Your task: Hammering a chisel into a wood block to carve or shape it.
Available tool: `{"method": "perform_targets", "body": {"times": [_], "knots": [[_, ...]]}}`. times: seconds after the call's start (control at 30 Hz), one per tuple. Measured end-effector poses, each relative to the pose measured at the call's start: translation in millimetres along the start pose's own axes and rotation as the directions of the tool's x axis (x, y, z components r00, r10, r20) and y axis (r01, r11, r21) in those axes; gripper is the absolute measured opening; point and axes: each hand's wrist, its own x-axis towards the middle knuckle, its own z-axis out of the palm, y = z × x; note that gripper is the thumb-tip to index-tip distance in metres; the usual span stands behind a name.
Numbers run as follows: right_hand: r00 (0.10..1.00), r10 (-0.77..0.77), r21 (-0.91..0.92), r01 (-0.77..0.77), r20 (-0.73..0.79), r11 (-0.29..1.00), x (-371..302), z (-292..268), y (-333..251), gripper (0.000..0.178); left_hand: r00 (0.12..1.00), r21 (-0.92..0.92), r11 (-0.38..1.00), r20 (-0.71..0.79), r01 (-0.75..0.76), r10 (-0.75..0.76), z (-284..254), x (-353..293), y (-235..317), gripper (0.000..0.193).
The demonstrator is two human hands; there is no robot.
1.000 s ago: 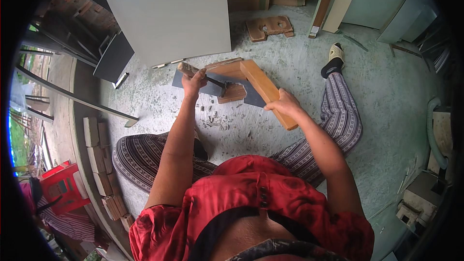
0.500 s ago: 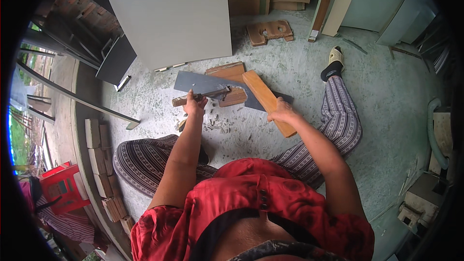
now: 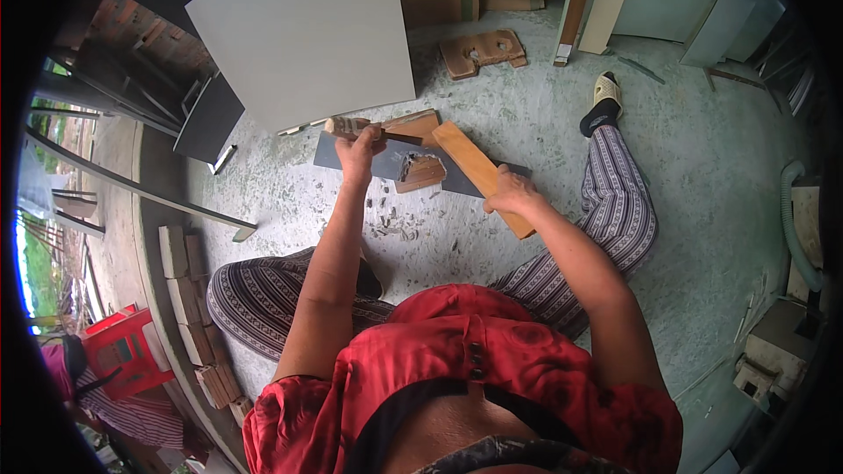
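Note:
My left hand (image 3: 356, 156) is closed around a chisel's wooden handle (image 3: 344, 127). Its dark blade (image 3: 402, 137) points right, above a dark grey board (image 3: 338, 154) lying on the floor between my legs. A ragged opening in that board shows a brown wooden plank (image 3: 421, 177) beneath. My right hand (image 3: 514, 192) grips the lower part of a thick orange-brown wooden bar (image 3: 467, 156). That bar slants across the board, its far end close to the chisel blade. Whether bar and blade touch, I cannot tell.
Broken chips (image 3: 395, 226) litter the floor before the board. A large pale panel (image 3: 307, 35) leans beyond it, with a brown cut-out piece (image 3: 481, 53) to its right. Stacked bricks (image 3: 183, 290) line the left ledge. A person's striped clothing (image 3: 132, 412) shows lower left.
My left hand has carried the chisel farther from me, off the opening's near left side to the board's far edge. The wooden bar has shifted only slightly.

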Motion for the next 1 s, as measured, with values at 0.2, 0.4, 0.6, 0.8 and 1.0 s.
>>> {"method": "perform_targets", "body": {"times": [0.2,0.4,0.6,0.8,1.0], "knots": [[1.0,0.008,-0.021,-0.008,0.008,1.0,4,0,-2,0.081,0.991,0.212,0.974,0.124,-0.081,0.056,-14,11,-7,0.013],[1.0,-0.018,-0.023,0.018,-0.001,1.0,4,0,-3,0.081,0.992,0.389,0.915,0.099,-0.106,0.073,-25,17,-28,0.013],[1.0,0.007,-0.027,-0.007,0.014,1.0,-1,-4,-8,0.081,0.995,0.364,0.927,0.066,-0.088,0.069,-34,23,-44,0.013],[1.0,-0.002,-0.025,0.002,-0.01,1.0,2,-1,-6,0.081,0.987,0.416,0.896,0.036,-0.155,0.154,-31,15,-48,0.018],[0.998,-0.004,-0.078,-0.001,-0.064,0.997,6,-4,2,0.079,0.977,0.487,0.848,0.098,-0.212,0.188,-8,-10,-39,0.022]]}}
